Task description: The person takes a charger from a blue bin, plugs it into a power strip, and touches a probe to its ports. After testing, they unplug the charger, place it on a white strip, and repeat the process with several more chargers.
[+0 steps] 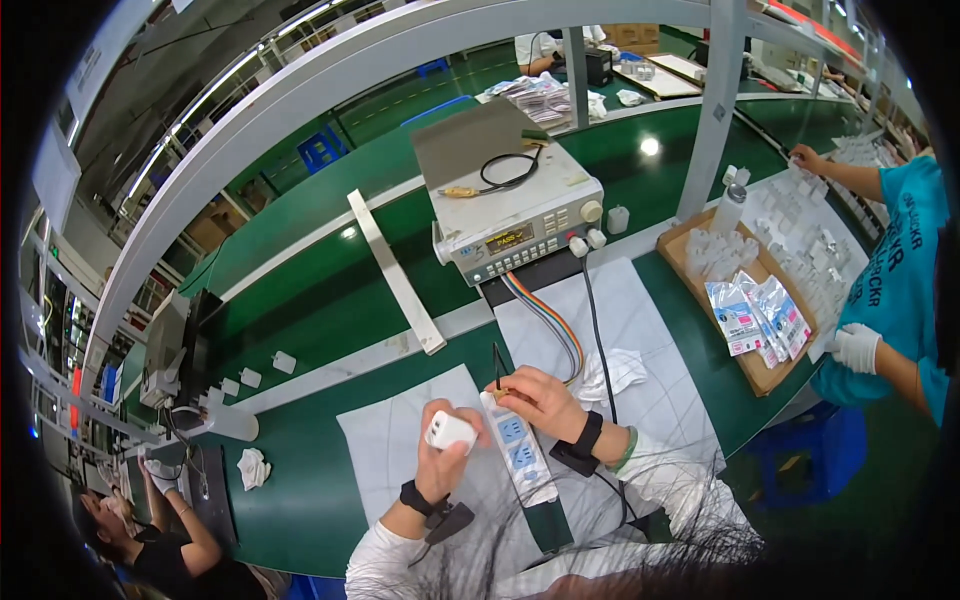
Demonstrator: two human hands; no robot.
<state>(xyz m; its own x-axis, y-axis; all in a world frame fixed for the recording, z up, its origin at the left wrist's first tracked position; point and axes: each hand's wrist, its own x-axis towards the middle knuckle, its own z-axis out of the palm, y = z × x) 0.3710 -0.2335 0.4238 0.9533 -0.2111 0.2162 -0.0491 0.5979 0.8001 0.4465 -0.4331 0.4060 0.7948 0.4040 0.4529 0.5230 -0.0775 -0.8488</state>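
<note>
In my left hand (432,470) is a small white plug-in charger (451,431), with its slotted face turned up. My right hand (548,402) is closed in a pinch at the top end of a white power strip (527,468) with blue sockets. Between its fingertips is a brass-coloured connector (499,393) on a black cable (497,362). Whether the connector touches the strip I cannot tell. The charger is held just left of the strip, apart from it. Both wrists wear black straps.
Beyond my hands stands a grey bench tester (520,225) with a lit display and a rainbow ribbon cable (548,318). A crumpled white cloth (615,374) lies right. A cardboard tray (775,352) holds packets and clear parts. A co-worker in teal (890,290) stands right; another person sits lower left.
</note>
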